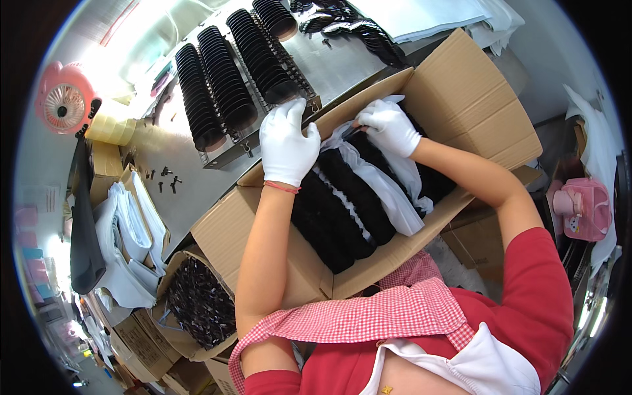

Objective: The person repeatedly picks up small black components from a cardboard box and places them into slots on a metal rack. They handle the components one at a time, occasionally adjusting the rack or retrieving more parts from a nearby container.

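A large open cardboard box (471, 99) sits in front of me, holding rows of black, fuzzy-edged pieces (339, 230) with thin white sheets (385, 201) between them. My left hand (288, 146), in a white glove, is over the box's far left edge. Its fingers are stretched toward the near end of a row of dark round discs (260, 62), thumb apart; whether the fingertips touch the row is hidden. Inside the box's far side, my gloved right hand (388, 125) has its fingers closed at a white wrapping sheet (408, 171). A small brownish bit shows at these fingertips.
More disc rows (224, 85) stand on the metal table (155, 207), near small black clips (174, 181) and a black shiny bundle (362, 36). A pink fan (66, 102) stands far left. A carton of dark pieces (197, 303) is left; a pink bag (586, 210) is right.
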The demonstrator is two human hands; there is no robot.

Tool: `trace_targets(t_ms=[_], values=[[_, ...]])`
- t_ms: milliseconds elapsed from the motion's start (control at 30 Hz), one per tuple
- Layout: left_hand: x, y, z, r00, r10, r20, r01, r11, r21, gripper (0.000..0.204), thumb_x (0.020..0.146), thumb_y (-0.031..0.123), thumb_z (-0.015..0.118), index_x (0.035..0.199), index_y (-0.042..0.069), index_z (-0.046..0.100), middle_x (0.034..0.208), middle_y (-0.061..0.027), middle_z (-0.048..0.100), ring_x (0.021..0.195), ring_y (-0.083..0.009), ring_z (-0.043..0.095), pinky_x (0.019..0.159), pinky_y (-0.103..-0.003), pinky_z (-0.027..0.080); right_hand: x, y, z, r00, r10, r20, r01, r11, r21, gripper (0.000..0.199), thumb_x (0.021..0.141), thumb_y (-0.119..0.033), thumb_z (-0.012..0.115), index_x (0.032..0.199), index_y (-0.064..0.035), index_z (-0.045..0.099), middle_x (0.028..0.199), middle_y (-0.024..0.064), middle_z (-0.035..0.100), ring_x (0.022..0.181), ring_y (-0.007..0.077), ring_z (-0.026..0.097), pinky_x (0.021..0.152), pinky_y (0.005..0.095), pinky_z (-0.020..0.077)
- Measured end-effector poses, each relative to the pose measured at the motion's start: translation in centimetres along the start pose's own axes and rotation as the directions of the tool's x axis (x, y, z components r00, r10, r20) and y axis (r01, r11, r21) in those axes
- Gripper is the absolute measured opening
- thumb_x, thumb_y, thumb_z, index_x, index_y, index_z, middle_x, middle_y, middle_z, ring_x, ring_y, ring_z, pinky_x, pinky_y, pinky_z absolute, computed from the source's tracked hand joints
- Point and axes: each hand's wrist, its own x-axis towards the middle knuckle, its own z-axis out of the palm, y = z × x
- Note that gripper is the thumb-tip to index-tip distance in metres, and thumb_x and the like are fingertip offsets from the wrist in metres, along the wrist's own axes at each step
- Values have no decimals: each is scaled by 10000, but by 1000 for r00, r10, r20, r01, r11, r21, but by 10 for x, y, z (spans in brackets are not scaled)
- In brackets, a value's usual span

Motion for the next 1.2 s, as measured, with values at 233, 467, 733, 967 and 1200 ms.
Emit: trace_targets(t_ms=[233, 467, 733, 967, 1200], values=[[-1, -1, 1, 999, 36, 15, -36, 999, 16, 467, 737, 76, 723, 1189, 56, 611, 1098, -144, 649, 1009, -328, 623, 913, -439, 491, -13, 22, 41, 984, 27, 178, -9, 995, -101, 167, 815, -130, 636, 933, -73, 739, 848, 115, 677, 782, 344, 669, 695, 462, 546], [-1, -2, 6, 997, 70, -28, -70, 998, -6, 465, 723, 69, 722, 1172, 46, 606, 1096, -147, 645, 1011, -338, 617, 917, -448, 489, -8, 16, 31, 899, 152, 411, 11, 930, -367, 161, 881, -135, 578, 938, -70, 714, 851, 133, 699, 760, 344, 681, 680, 486, 545], [0, 2, -5, 1000, 7, -9, -7, 1000, -5, 434, 696, 88, 709, 1116, 22, 622, 1043, -164, 638, 988, -354, 603, 917, -463, 479, 115, 1, -40, 997, -21, -76, 33, 986, 162, 219, 831, -217, 663, 995, -77, 701, 830, 122, 684, 776, 291, 683, 732, 368, 546], [5, 5, 1, 1000, -13, 9, 14, 998, -66, 430, 710, 87, 703, 1129, 35, 621, 1083, -155, 644, 1034, -359, 599, 954, -465, 462, 239, 98, 5, 906, 417, 73, -392, 761, 516, 820, 729, -240, 838, 1389, 44, 443, 1370, 225, 518, 1293, 317, 483, 1082, 362, 392], [4, 3, -9, 996, -65, 61, 71, 993, -98, 477, 687, 96, 740, 1144, 44, 612, 1109, -142, 651, 1056, -348, 601, 967, -454, 464, 256, 99, 19, 929, 296, 221, -368, 682, 632, 519, 815, -2, 714, 1293, -30, 513, 1090, 73, 624, 1042, 144, 586, 948, 284, 469]])
